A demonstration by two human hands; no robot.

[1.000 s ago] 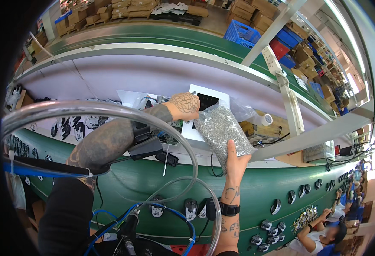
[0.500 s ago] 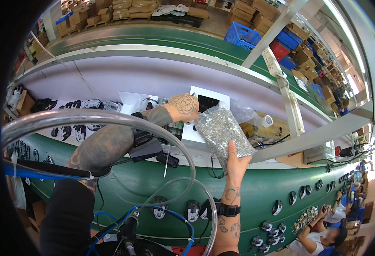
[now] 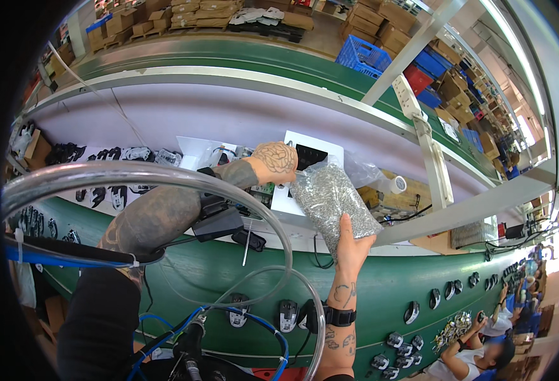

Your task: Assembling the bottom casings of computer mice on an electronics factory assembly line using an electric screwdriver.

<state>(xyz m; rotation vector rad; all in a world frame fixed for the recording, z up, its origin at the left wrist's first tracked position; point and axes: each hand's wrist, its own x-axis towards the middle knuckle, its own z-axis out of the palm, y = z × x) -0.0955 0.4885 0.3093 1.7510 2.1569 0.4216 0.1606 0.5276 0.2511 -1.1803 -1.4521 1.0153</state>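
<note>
A clear plastic bag (image 3: pixel 335 202) full of tiny silvery metal parts, probably screws, hangs tilted in front of a white box-shaped device (image 3: pixel 286 202) with a dark opening (image 3: pixel 309 156). My right hand (image 3: pixel 353 247) grips the bag's lower end, thumb lying on top. At the bag's upper left corner is my left hand (image 3: pixel 276 162), its fingers curled closed on the plastic; the fingertips are partly hidden. Below my left forearm lie a black boxy device (image 3: pixel 218 223) and a slim screwdriver-like rod (image 3: pixel 248 242).
A green conveyor belt (image 3: pixel 381 286) carries several computer mice (image 3: pixel 287 315). A thick clear hose (image 3: pixel 165 174) loops across my left arm. More mouse parts (image 3: pixel 119 198) lie on the shelf at left. A metal frame bar (image 3: pixel 470 216) crosses at right, where other people (image 3: pixel 467 359) sit.
The bag's upper end has sunk slightly, and its contents look more settled toward the lower part. Both hands keep nearly the same places.
</note>
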